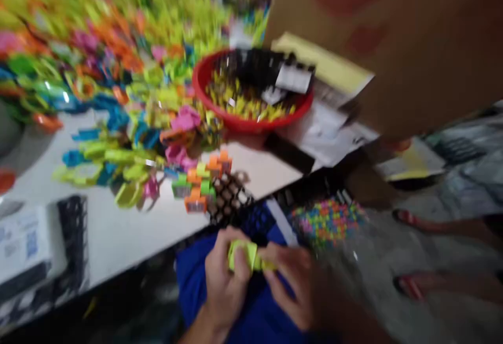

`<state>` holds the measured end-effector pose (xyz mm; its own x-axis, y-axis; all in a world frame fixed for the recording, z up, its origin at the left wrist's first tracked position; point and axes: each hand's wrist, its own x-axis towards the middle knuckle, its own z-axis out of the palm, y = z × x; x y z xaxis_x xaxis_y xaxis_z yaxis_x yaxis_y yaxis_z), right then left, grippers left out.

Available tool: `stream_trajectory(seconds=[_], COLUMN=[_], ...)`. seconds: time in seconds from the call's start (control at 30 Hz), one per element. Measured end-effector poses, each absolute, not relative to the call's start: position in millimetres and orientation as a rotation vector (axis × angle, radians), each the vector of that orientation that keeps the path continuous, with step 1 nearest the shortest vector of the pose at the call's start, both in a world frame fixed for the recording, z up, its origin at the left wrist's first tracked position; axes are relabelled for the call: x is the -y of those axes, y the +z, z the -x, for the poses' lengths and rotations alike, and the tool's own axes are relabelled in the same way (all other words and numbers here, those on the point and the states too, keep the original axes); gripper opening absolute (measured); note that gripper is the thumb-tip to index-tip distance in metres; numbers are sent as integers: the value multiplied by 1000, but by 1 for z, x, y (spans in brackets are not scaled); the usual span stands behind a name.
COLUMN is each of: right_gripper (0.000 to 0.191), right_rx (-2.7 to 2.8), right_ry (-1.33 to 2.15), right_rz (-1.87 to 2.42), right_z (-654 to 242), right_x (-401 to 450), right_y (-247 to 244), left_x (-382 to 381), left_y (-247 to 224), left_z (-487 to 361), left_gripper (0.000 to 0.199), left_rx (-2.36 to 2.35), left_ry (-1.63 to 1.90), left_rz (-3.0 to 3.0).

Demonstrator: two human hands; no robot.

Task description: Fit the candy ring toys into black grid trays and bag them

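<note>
Over my blue-clad lap, my left hand (226,276) is closed around a yellow-green plastic piece (247,256), thumb on top. My right hand (291,281) pinches the strap-like right end of the same piece. Just beyond my hands, several orange and green pieces with small display faces (195,200) are grouped at the table edge, beside a black mesh (228,197). A loose heap of colourful plastic straps (126,150) spreads behind them. Motion blur hides the fine detail of the held piece.
A red bowl (251,125) holds small yellow parts and black and white pieces. A large cardboard box (393,45) stands at the right. At the left lies a white package (31,244) on the white table (118,239). Another person's feet (416,223) show at the right.
</note>
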<state>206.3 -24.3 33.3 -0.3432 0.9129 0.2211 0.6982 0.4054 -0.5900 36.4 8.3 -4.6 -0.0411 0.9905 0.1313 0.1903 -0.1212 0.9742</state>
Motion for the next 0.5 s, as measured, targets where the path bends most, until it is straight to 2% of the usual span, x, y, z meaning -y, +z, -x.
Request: stream_trajectory(seconds=[0.13,0.23,0.37,0.5], right_gripper=[32,26,20,20], right_rx=[2059,2066,2134,2188], right_ry=[795,901,903,796], right_rz=[1457,1434,1377,1410], right_z=[-211,-216,-215,-212], right_x=[9,5,12,14], right_y=[38,31,17,2], left_x=[-12,2,14,15], left_y=[-9,-18,-22,-26], left_z=[-24,-17,-10,-10], left_gripper=[47,37,41,35], left_rx=[-1186,-1135,-1095,-1098], left_ry=[1201,1142,941,861], left_rz=[-1382,-1405,-1562,-1722])
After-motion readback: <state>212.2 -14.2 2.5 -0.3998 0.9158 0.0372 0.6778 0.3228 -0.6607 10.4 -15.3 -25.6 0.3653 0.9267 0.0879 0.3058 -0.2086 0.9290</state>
